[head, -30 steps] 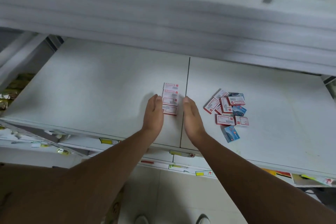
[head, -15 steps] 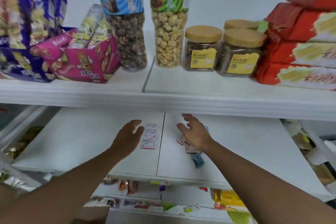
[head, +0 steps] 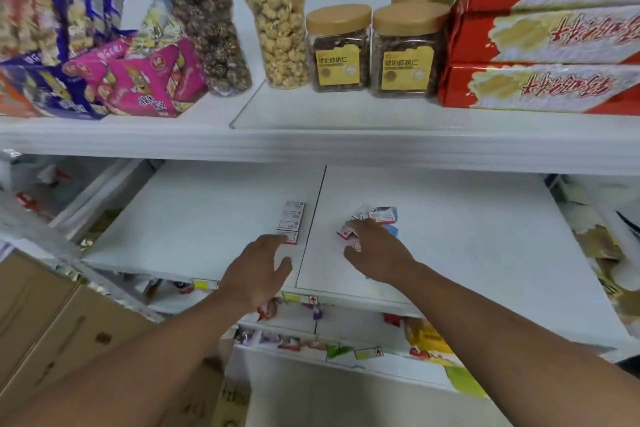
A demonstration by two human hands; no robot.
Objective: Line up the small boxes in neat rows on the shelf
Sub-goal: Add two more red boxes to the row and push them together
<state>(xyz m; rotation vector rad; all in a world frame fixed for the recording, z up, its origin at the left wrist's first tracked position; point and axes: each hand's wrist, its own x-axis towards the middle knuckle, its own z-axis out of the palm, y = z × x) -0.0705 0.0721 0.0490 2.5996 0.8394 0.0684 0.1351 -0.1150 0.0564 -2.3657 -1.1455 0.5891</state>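
Reaching over the shelf (head: 207, 218) toward small boxes.
Left hand (head: 258, 270) palm-down, fingers spread, empty, beside the neat row (head: 292, 224); right hand (head: 375, 250) open, over the loose pile (head: 375, 215).

Both arms reach forward, left hand (head: 258, 269) and right hand (head: 379, 251) spread, palms down.

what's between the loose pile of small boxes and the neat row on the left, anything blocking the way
Nothing visible. The shelf between the loose pile and the neat row is bare, crossed only by the panel seam. The right hand covers part of the pile.
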